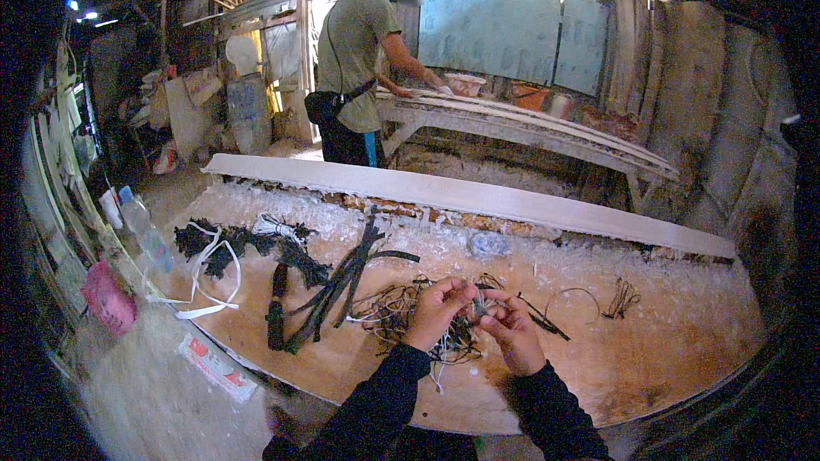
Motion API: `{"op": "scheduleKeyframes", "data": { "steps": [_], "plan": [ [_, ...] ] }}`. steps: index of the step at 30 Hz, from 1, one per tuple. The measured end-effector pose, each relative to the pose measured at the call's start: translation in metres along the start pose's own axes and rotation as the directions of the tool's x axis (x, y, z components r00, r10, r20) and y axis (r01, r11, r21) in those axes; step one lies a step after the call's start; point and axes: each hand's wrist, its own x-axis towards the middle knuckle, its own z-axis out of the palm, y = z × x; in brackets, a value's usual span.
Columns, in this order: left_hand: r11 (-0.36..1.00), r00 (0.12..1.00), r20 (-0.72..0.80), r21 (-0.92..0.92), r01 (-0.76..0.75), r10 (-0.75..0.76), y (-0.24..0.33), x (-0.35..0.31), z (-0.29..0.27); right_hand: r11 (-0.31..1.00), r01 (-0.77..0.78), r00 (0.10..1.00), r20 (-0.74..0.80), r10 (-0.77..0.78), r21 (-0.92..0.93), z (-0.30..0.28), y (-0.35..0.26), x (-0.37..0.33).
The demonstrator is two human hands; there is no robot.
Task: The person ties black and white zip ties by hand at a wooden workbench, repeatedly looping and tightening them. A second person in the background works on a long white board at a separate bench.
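Observation:
Both hands meet above a tangled pile of thin dark and white cords (389,312) on the wooden tabletop (632,358). My left hand (437,316) is closed in a pinch on a small greyish bundle of cord (480,303). Thumb and fingers of my right hand (515,335) close on the same bundle from the other side. Left of the pile lie long dark strips (342,277) and a short dark roll (278,307). Farther left are a black fibrous clump (222,243), a white strap (209,273) and a tied white cord bundle (278,228).
A long white plastered moulding (470,196) lines the table's far edge. Clear bottles (147,230) stand at the left, near a pink sack (109,297). Small cord scraps (622,299) lie to the right. Beyond, a person (359,60) works at another bench (530,128).

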Motion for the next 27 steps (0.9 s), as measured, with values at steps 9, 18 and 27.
{"op": "scheduleKeyframes", "data": {
  "steps": [9, 18, 27],
  "plan": [
    [0.998, 0.929, 0.366, 0.001, -0.063, 0.058, -0.018, 0.000, 0.007, 0.956, -0.090, 0.982, -0.133, 0.131, 0.279, 0.000, -0.019, -0.004],
    [0.988, 0.951, 0.303, -0.123, 0.095, -0.054, -0.007, -0.002, 0.007, 0.973, -0.018, 0.985, -0.162, 0.056, 0.229, -0.020, -0.009, 0.006],
    [0.954, 0.973, -0.093, -0.237, 0.183, -0.209, -0.007, -0.002, 0.000, 0.956, 0.225, 0.960, -0.208, -0.186, 0.186, -0.028, -0.011, 0.010]
  ]
}}
